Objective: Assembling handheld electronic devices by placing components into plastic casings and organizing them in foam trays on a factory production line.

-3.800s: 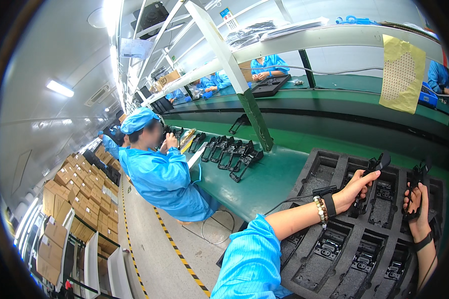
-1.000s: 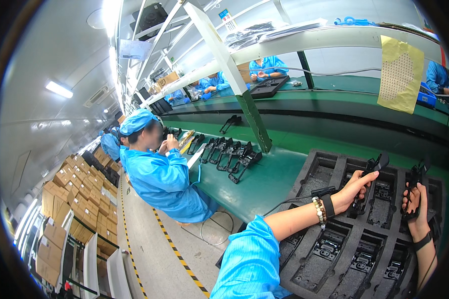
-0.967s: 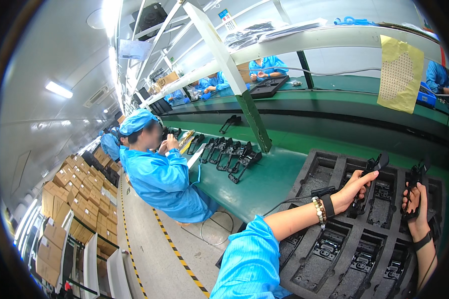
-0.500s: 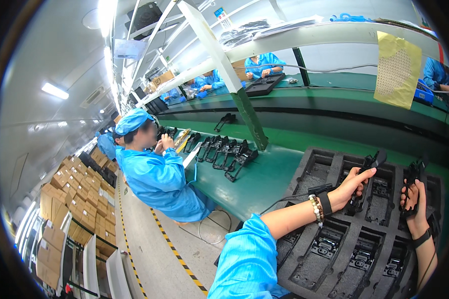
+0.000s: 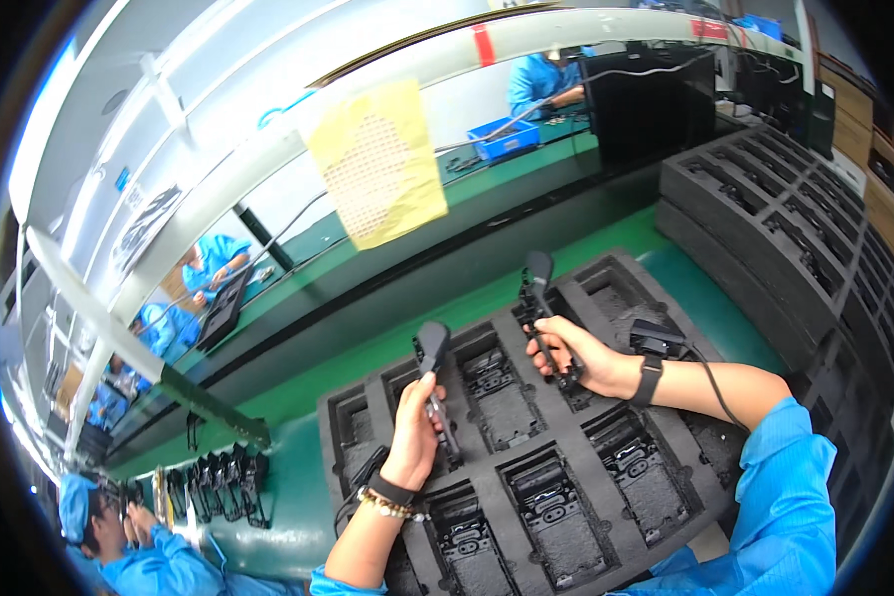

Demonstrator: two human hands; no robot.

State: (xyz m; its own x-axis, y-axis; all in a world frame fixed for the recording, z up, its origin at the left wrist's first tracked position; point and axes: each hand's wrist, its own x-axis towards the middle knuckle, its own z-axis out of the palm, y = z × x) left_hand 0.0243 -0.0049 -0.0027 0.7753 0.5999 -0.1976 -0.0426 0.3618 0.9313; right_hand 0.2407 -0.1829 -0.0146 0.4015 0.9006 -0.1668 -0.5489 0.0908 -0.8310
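Note:
A dark grey foam tray (image 5: 487, 452) with rectangular compartments lies in front of me. Black mechanical parts sit in several of its pockets. My left hand (image 5: 414, 429) is closed around a black part with a rounded paddle-shaped end (image 5: 432, 343), tilted over the far row of pockets. Farther right, my right hand (image 5: 578, 356) grips a similar black paddle-ended part (image 5: 537, 273), also above the far row. Their lower ends drop into or just over the pockets; exact contact cannot be made out. Both wrists wear black bands, the left also beads.
Foam trays (image 5: 735, 223) are stacked at the right. Black frame parts (image 5: 223, 482) stand in a row on the green bench at left, beside a co-worker in blue (image 5: 159, 556). A yellow sheet (image 5: 377, 164) hangs from the rail; a blue bin (image 5: 505, 139) is beyond.
My view has swung to the right, bringing the stacked trays into sight and the co-worker to the lower left corner. Both hands still hold their black parts over the tray.

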